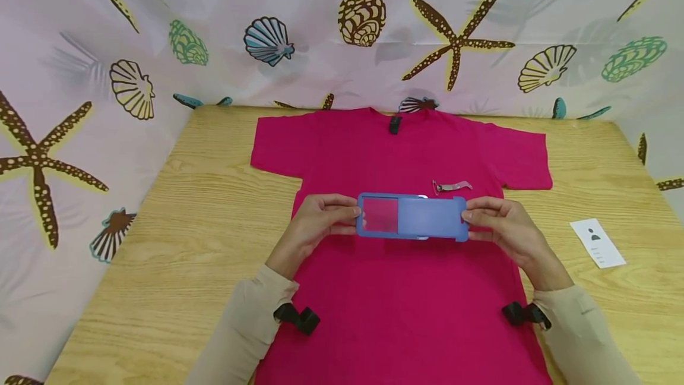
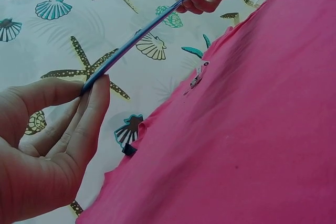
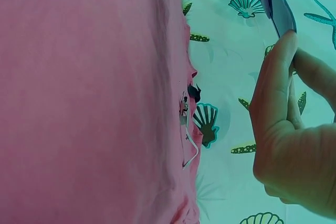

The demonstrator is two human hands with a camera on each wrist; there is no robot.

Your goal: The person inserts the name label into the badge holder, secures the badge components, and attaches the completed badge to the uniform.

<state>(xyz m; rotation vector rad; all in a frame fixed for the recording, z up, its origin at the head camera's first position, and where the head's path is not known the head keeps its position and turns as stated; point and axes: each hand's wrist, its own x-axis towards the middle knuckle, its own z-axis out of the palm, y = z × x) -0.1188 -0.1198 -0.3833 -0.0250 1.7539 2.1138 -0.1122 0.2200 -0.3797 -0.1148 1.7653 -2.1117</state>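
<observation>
1. Closest to the camera: two beige sleeves [image 1: 240,322], each with a black gadget [image 1: 307,321] at the wrist. Nothing much to handle there.
2. Left hand [image 1: 320,218] has one end of the blue holder [image 1: 430,217] in a pinch, thumb in front, fingers behind. Right hand [image 1: 504,224] does the same at the other end.
3. So the holder is up in the air, level, above the shirt [image 1: 406,308]. I'd bet it's light, stiff plastic: both wrist views show it edge-on, thin and pretty much straight. Smooth faces, so probably a bit slippery. I'd stick with the ends and the frame and keep thumbs off the clear part, which could smudge or scratch. Wouldn't twist it either, thin plastic might crack. Can't tell whether the solid blue section slides.
4. Shirt's spread on the table [image 1: 160,224] underneath. Soft and floppy, I'd say, so it'd rumple if dragged.
5. Off to the right, the card [image 1: 598,243] lies on bare wood. Looks light and bendy; I'd lift it by an edge.
6. Just past the holder, the clip [image 1: 452,187] rests on the shirt. Metal bit plus a clear strap, likely bendy. Grab the middle; that end could be a pin.
7. Way back: black tag [image 1: 395,125] at the collar, then the seashell cloth [image 1: 320,76].
</observation>
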